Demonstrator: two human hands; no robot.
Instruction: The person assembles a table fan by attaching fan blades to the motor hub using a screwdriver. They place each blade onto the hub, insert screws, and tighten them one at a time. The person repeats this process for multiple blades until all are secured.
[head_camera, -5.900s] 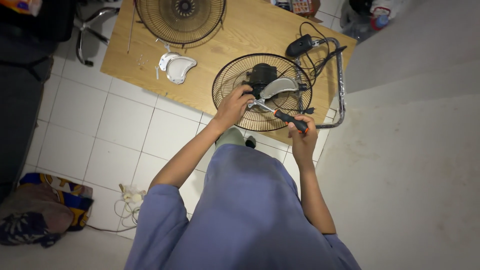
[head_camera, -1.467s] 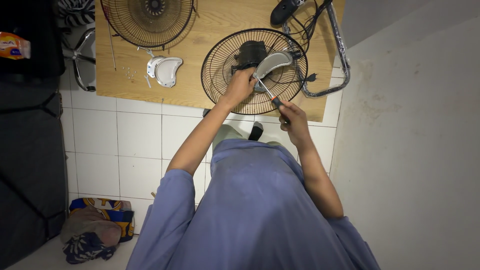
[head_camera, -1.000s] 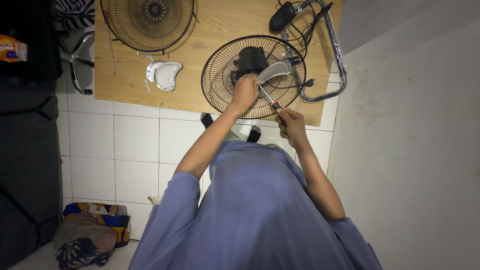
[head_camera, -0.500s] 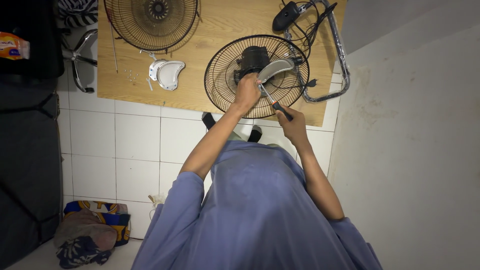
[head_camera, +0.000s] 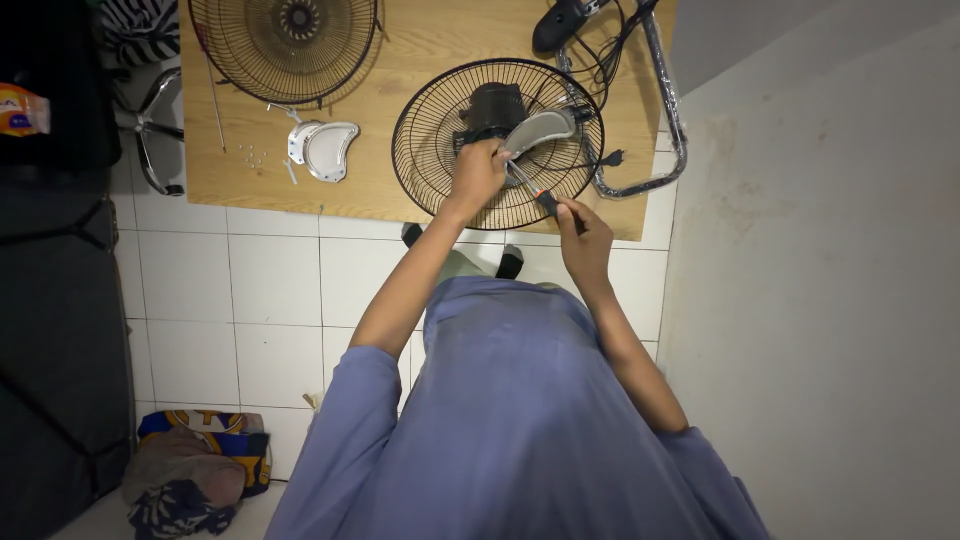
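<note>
Fan guard (head_camera: 440, 160) with motor (head_camera: 492, 104) lies flat on the worktop (head_camera: 400, 60), at 12 o'clock from the body. Left hand (head_camera: 476, 172) is closed on the hub by the grey blade (head_camera: 538, 130). Right hand (head_camera: 585, 236) wraps the screwdriver (head_camera: 532, 190) handle, tip toward the hub.

Likely handling: wire guard light and springy, so hold at the stiff motor; blade edge thin. Screw and tip hidden under the left hand's fingers.

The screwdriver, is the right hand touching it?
Touching. The head view shows the right hand wrapped around the handle of the screwdriver.
</note>
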